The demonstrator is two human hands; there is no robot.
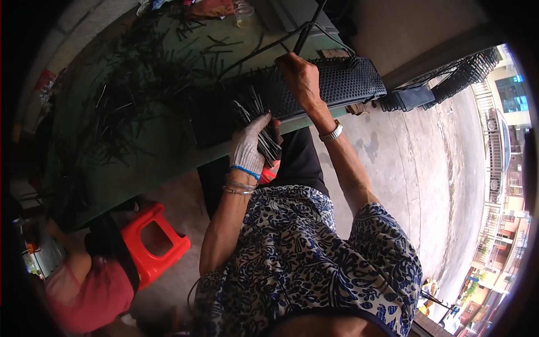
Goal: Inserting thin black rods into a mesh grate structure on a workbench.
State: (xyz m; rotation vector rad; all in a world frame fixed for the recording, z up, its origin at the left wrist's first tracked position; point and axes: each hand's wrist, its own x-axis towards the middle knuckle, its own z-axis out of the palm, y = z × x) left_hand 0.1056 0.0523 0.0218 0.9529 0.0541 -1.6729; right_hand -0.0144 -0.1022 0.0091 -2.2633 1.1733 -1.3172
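My left hand (249, 147), in a pale knit glove, is closed round a bundle of thin black strips (269, 147) at the near edge of the table. The strips fan out above and below the fingers. To its right, my bare right hand (302, 80) is raised over a long black panel (353, 81) covered in small holes. Its fingers are curled together; whatever they may hold is too small or hidden to make out. The panel lies along the table's near right edge, its left part dark and hard to see.
Loose black strips (140, 78) are scattered over the green table (168, 149). A thin black rod (306, 36) slants behind my right hand. A clear cup (243, 19) stands at the back. A red stool (181, 245) and another person in red (92, 297) are at lower left. Black racks (471, 76) are at right.
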